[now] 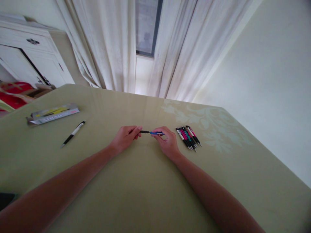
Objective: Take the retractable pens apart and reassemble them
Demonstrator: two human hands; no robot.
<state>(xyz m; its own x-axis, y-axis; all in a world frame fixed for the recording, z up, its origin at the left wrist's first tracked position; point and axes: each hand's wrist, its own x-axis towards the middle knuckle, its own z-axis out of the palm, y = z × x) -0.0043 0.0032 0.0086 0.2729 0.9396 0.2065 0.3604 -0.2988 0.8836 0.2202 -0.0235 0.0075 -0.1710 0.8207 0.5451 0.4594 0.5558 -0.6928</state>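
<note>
Over the middle of the table, my left hand [128, 136] is closed on the black grip part of a pen [144, 131]. My right hand [167, 139] pinches the blue barrel of a pen [155, 133]. The black and blue parts lie in line between my hands, with a thin section where they meet; whether they are joined I cannot tell. Just right of my right hand lies a row of several pens [188, 137] with white, pink, teal and black barrels. A single white and black pen [73, 134] rests farther off to the left.
A long, opened pen box [54, 115] with yellow markings lies at the table's left. The pale green table [136, 187] ends at a curtain [104, 42] and a wall. A white cabinet [31, 55] and red items [16, 92] stand beyond its left edge. A dark object [6, 200] sits at lower left.
</note>
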